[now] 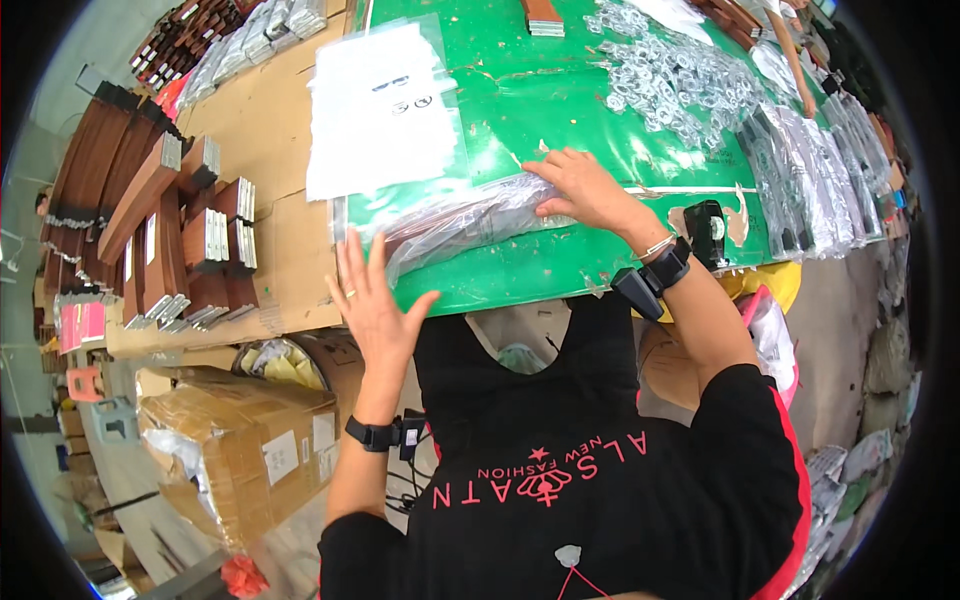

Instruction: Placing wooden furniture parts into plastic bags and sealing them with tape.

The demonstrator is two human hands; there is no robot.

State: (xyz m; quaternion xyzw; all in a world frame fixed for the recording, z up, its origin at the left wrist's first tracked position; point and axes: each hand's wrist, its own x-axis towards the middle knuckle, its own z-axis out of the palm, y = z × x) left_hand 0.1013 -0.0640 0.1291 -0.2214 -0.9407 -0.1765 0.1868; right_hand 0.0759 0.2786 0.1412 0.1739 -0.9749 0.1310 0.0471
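A clear plastic bag (470,222) with a long brown piece inside lies on the green tabletop (560,265), close to the near edge. My left hand (375,300) is at the bag's left end, fingers spread and thumb out; whether it touches the plastic I cannot tell. Over the bag's right end is my right hand (590,190), its fingers stretched out and the thumb apart, against the plastic. Just beyond the bag, a stack of flat white printed plastic bags (380,125) rests on the table.
Brown slats (165,250) are piled on cardboard (285,230) at the left. Small clear plastic pieces (680,85) lie in a heap at the far right. Wrapped bundles (810,180) line the right edge. A taped carton (240,440) stands below, left. Another person's arm (792,60) reaches in, far right.
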